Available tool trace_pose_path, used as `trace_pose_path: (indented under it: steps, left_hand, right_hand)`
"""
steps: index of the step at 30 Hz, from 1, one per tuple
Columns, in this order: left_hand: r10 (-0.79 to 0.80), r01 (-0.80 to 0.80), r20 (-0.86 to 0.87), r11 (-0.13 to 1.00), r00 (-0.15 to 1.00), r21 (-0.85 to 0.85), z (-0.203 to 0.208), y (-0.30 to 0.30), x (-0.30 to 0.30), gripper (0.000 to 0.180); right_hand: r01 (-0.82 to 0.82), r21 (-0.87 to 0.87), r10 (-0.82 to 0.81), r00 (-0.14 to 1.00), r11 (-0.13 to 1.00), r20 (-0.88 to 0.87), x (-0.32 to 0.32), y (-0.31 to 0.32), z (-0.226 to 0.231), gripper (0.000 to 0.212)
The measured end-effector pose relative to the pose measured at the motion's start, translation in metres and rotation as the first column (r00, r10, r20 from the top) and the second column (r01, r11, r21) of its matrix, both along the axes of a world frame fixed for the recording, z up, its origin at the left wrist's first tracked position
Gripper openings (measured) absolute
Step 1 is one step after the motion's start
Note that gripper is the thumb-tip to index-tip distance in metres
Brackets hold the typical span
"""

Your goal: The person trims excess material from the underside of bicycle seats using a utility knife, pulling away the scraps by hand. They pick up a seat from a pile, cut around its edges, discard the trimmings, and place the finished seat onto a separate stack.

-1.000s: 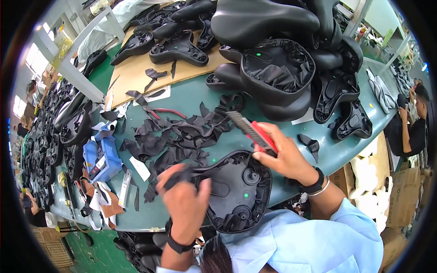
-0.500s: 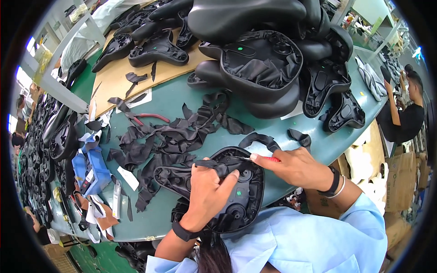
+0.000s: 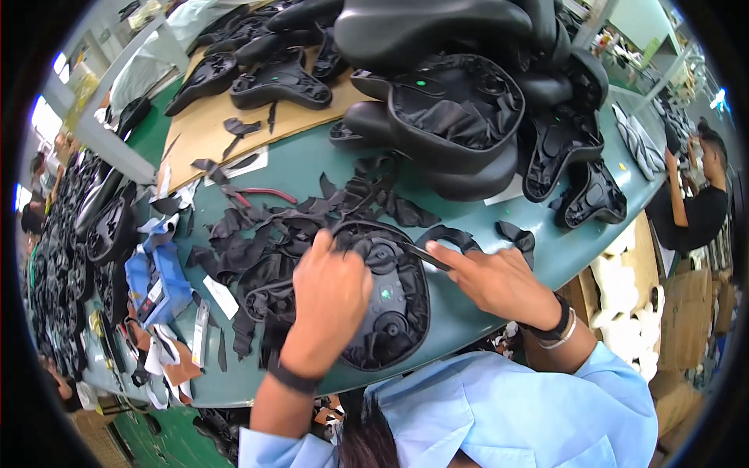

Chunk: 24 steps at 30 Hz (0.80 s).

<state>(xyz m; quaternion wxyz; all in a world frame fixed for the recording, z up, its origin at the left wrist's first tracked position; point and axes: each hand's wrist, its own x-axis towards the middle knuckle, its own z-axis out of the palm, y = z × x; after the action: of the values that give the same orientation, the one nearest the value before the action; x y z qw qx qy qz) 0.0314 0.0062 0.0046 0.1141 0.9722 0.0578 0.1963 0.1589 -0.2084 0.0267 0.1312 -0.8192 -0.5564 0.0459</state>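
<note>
A black bicycle saddle (image 3: 388, 295) lies underside up on the green table in front of me, its narrow nose to the left. My left hand (image 3: 331, 300) is over its left part, curled closed and smeared by motion. What its fingers grip is hidden. At the saddle's upper right rim, my right hand (image 3: 499, 285) is closed on a slim bladed tool (image 3: 431, 258), its tip pointing left at the rim. The tool looks dark from this side. Loose black trimmings (image 3: 312, 214) lie just beyond the saddle, and a curved black strip (image 3: 449, 235) sits near my right fingers.
Beyond the trimmings lie red-handled pliers (image 3: 261, 193). More black saddles (image 3: 460, 117) are stacked at the back. A blue bin (image 3: 160, 285) and a white-and-grey cutter (image 3: 200, 334) lie at the left. A co-worker (image 3: 702, 183) is at the far right.
My left hand has moved left and up, away from the rim's middle. The saddle has shifted left and turned a little. The tool's red handle, visible before, now shows dark.
</note>
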Motion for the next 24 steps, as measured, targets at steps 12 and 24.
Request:
trace_pose_path:
  steps: [12, 24]
  left_hand:
    - [0.44, -0.017, 0.002, 0.04, 0.898, -0.999, -0.004, 0.057, 0.014, 0.035]
    - [0.543, -0.355, 0.03, 0.589, 0.839, -0.725, -0.003, -0.061, -0.068, 0.052]
  right_hand:
    - [-0.003, -0.144, 0.013, 0.997, 0.99, 0.073, -0.026, 0.018, 0.004, 0.057]
    - [-0.556, -0.149, 0.54, 0.83, 0.817, -0.138, 0.066, 0.063, 0.018, 0.04]
